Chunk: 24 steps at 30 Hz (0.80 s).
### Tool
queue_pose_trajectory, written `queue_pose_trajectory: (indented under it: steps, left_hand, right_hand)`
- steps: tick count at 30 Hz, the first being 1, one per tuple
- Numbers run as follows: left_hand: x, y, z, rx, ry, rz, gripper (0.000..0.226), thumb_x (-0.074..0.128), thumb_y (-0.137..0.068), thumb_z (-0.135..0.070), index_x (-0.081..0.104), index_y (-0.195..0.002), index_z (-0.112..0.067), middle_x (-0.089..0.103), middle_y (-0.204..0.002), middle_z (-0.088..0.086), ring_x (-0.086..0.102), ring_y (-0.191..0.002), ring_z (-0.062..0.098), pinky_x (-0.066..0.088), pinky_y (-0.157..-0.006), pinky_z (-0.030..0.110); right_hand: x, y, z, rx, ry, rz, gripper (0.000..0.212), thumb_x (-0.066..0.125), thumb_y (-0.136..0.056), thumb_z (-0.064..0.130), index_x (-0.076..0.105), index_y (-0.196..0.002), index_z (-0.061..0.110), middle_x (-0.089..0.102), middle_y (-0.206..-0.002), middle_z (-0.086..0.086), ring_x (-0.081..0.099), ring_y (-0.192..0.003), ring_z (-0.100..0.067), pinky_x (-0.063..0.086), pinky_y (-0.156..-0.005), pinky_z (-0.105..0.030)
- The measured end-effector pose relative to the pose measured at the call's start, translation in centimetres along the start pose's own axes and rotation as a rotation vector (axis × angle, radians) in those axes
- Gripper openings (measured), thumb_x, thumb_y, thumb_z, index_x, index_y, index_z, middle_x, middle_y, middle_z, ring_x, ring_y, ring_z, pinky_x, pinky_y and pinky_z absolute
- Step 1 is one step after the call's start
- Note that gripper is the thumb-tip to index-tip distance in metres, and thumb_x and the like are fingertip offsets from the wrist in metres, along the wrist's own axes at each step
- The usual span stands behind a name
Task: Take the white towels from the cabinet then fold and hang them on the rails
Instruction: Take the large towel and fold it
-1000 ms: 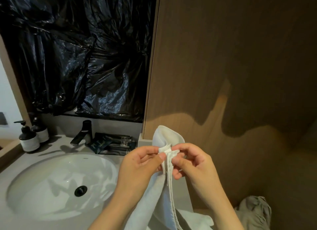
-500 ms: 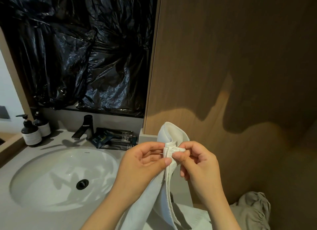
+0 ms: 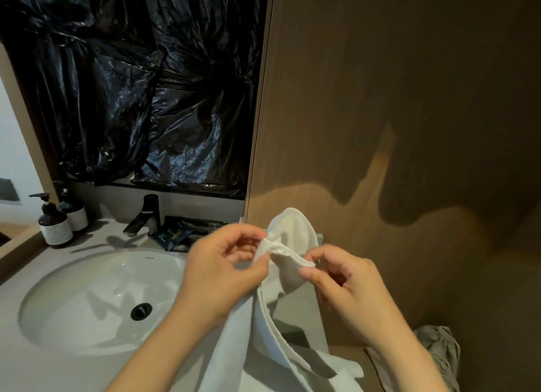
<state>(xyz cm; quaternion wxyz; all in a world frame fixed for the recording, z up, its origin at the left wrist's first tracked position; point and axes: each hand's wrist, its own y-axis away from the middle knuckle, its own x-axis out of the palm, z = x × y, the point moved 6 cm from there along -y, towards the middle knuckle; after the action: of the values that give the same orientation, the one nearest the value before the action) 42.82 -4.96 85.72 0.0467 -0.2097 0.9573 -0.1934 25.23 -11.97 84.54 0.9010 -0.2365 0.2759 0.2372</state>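
Towel [image 3: 292, 233], white, sits center-low in frame, its top hem stretched btwn both hands, the rest hanging to the bottom edge. Left hand [image 3: 222, 271] pinches hem w/ thumb & curled fingers. Right hand [image 3: 348, 286] pinches the other end, thumb & forefinger. Sink [image 3: 73, 304] is lower left, w/ faucet [image 3: 145, 216] behind it.

The white towel [image 3: 292, 233] runs off the bottom edge, so its lower corners cannot be seen. Its bunched hem vanishes into the grip of the left hand [image 3: 222, 268] and of the right hand [image 3: 348, 286]. The left hand covers part of the dark packets [image 3: 175, 236] on the bench [image 3: 32, 365] — their print, the labels on the pump bottles [image 3: 55, 225] and the mark on the sink [image 3: 87, 289] are too small to read. The grey cloth [image 3: 439, 353] is cut by the lower edge
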Motion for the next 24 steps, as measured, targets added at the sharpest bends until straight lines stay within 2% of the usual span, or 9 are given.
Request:
queue_pose_trajectory:
  steps: [2,6,9,11,13,18,21,24]
  left_hand:
    - [-1.1,-0.7,-0.5,0.064,-0.049,-0.003,0.034,0.074,-0.07,0.014,0.072,-0.085,-0.016,0.072,-0.082,0.001,0.067,-0.076,0.012,0.055,-0.071,0.019]
    - [-1.8,-1.9,-1.5,0.153,-0.176,0.034,0.032,0.073,-0.072,0.013,0.072,-0.087,-0.016,0.072,-0.083,-0.004,0.068,-0.077,0.01,0.053,-0.071,0.015]
    - [-2.5,-3.7,-2.5,0.208,-0.184,0.032,0.031,0.072,-0.074,0.014,0.071,-0.089,-0.013,0.073,-0.086,-0.001,0.068,-0.078,0.009,0.052,-0.071,0.014]
    - [-3.0,-5.0,-3.5,0.259,-0.189,0.025,0.03,0.072,-0.075,0.013,0.071,-0.091,-0.012,0.073,-0.087,0.001,0.069,-0.08,0.011,0.053,-0.074,0.016]
    - [-3.0,-6.0,-4.4,0.298,-0.191,0.026,0.028,0.072,-0.076,0.011,0.071,-0.094,-0.01,0.073,-0.089,0.001,0.07,-0.084,0.015,0.055,-0.077,0.021]
    - [-3.3,-7.4,-4.6,0.281,-0.158,0.052,0.027,0.072,-0.077,0.01,0.071,-0.093,-0.011,0.074,-0.089,0.001,0.07,-0.082,0.013,0.054,-0.075,0.018]
    - [-3.9,-7.8,-3.9,0.252,-0.148,0.031,0.027,0.072,-0.076,0.01,0.072,-0.092,-0.012,0.074,-0.087,0.002,0.07,-0.081,0.014,0.054,-0.074,0.019]
    - [-4.0,-7.8,-3.5,0.247,-0.146,0.021,0.026,0.073,-0.076,0.01,0.072,-0.093,-0.01,0.074,-0.086,0.002,0.069,-0.079,0.012,0.054,-0.073,0.018]
  right_hand:
    - [-0.4,-0.1,-0.4,0.006,0.148,0.089,0.024,0.055,-0.085,0.056,0.063,-0.105,0.044,0.068,-0.077,0.012,0.065,-0.074,-0.01,0.054,-0.063,-0.019]
    - [0.0,-0.2,0.8,-0.124,0.39,0.12,0.038,0.044,-0.087,0.064,0.058,-0.117,0.046,0.061,-0.08,0.027,0.06,-0.083,-0.002,0.051,-0.066,-0.016]
    - [0.4,-0.3,2.4,-0.247,0.379,0.11,0.032,0.047,-0.094,0.056,0.055,-0.123,0.045,0.055,-0.079,0.038,0.06,-0.083,0.003,0.051,-0.067,-0.013]
    - [0.6,-0.6,3.7,-0.302,0.352,0.117,0.031,0.046,-0.096,0.052,0.053,-0.125,0.044,0.063,-0.089,0.033,0.062,-0.084,0.002,0.053,-0.069,-0.018]
    - [0.3,-1.4,4.9,-0.336,0.321,0.113,0.03,0.043,-0.097,0.051,0.057,-0.122,0.041,0.067,-0.097,0.026,0.063,-0.084,-0.001,0.054,-0.068,-0.022]
    - [-1.5,-2.9,6.0,-0.353,0.288,0.052,0.029,0.041,-0.093,0.048,0.067,-0.101,0.038,0.065,-0.09,0.023,0.064,-0.084,-0.005,0.054,-0.07,-0.018]
    - [-1.0,-2.6,6.6,-0.421,0.315,0.062,0.026,0.045,-0.091,0.043,0.07,-0.091,0.034,0.058,-0.085,0.023,0.061,-0.082,-0.008,0.055,-0.067,-0.026]
    - [-0.7,-2.2,6.7,-0.451,0.315,0.052,0.022,0.05,-0.089,0.039,0.07,-0.085,0.031,0.055,-0.094,0.022,0.059,-0.091,-0.01,0.055,-0.07,-0.031]
